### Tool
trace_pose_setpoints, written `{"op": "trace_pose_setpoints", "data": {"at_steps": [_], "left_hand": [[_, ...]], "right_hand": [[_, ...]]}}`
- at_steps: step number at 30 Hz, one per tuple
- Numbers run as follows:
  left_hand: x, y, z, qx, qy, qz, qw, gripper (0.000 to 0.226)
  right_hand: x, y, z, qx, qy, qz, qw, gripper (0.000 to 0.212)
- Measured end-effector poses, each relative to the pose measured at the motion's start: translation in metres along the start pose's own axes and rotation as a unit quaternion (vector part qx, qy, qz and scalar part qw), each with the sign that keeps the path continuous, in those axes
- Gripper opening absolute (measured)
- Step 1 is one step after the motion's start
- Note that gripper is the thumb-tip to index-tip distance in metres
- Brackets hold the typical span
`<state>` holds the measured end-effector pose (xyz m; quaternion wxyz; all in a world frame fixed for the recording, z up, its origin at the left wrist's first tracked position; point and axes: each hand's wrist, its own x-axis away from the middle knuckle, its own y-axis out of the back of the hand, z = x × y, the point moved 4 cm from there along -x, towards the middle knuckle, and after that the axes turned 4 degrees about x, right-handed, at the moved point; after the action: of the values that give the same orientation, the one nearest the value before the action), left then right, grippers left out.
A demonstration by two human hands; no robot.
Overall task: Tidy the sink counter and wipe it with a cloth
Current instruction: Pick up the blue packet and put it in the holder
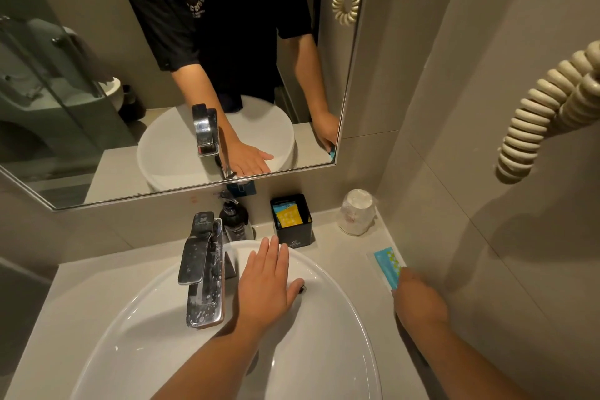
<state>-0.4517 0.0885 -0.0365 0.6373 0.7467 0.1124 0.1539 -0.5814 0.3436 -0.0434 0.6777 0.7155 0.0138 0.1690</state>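
A white basin sits on the grey sink counter. My left hand hovers flat over the basin's far side, fingers apart, holding nothing. My right hand is at the counter's right edge by the wall, fingers on the near end of a long blue packet with a dotted pattern. The fingertips are hidden beneath the hand. The packet lies flat on the counter along the wall.
A chrome tap stands left of my left hand. Behind it is a dark soap pump bottle, a black box with yellow and blue sachets, and a wrapped upturned cup. A coiled cord hangs on the right wall, under a mirror.
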Motion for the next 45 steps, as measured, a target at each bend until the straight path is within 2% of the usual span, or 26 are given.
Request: {"op": "trace_pose_setpoints", "data": {"at_steps": [3, 8, 11, 14, 17, 20, 22, 24, 28, 33, 37, 43, 45], "left_hand": [[0.0, 0.0, -0.001, 0.004, 0.003, 0.008, 1.0, 0.078], [0.001, -0.001, 0.0, 0.015, -0.004, 0.02, 1.0, 0.078], [0.002, 0.004, -0.002, 0.038, -0.003, 0.005, 0.999, 0.074], [0.001, 0.019, -0.008, 0.145, 0.009, -0.021, 0.989, 0.05], [-0.006, 0.046, -0.018, 0.295, 0.053, -0.109, 0.948, 0.026], [-0.023, 0.09, -0.031, 0.449, 0.118, -0.189, 0.865, 0.019], [-0.04, 0.119, -0.034, 0.518, 0.145, -0.203, 0.818, 0.019], [-0.057, 0.141, -0.032, 0.54, 0.137, -0.218, 0.801, 0.016], [-0.076, 0.138, -0.016, 0.533, 0.167, -0.212, 0.802, 0.013], [-0.079, 0.086, -0.001, 0.481, 0.272, -0.163, 0.818, 0.014], [-0.08, 0.059, 0.004, 0.381, 0.327, -0.091, 0.86, 0.016], [-0.088, 0.054, 0.005, 0.323, 0.308, -0.089, 0.891, 0.019], [-0.087, 0.055, 0.005, 0.323, 0.302, -0.088, 0.892, 0.021]], "right_hand": [[0.0, 0.005, -0.003, -0.002, -0.008, -0.006, 1.0, 0.023], [0.0, 0.022, -0.007, -0.026, -0.015, -0.001, 1.0, 0.011], [-0.001, 0.057, -0.003, -0.123, -0.01, -0.002, 0.992, 0.021], [-0.003, 0.105, 0.021, -0.302, 0.029, -0.003, 0.953, 0.029], [-0.012, 0.148, 0.061, -0.447, 0.116, -0.002, 0.887, 0.028], [-0.022, 0.179, 0.103, -0.545, 0.18, -0.004, 0.819, 0.023], [-0.03, 0.192, 0.129, -0.57, 0.213, -0.017, 0.794, 0.025], [-0.042, 0.194, 0.15, -0.573, 0.237, -0.027, 0.784, 0.028], [-0.067, 0.169, 0.176, -0.558, 0.238, -0.02, 0.794, 0.03], [-0.079, 0.123, 0.191, -0.514, 0.235, 0.02, 0.825, 0.015], [-0.079, 0.097, 0.191, -0.49, 0.208, 0.028, 0.846, 0.007], [-0.078, 0.089, 0.188, -0.483, 0.191, 0.031, 0.854, 0.004], [-0.078, 0.088, 0.186, -0.48, 0.185, 0.032, 0.857, 0.012]]}}
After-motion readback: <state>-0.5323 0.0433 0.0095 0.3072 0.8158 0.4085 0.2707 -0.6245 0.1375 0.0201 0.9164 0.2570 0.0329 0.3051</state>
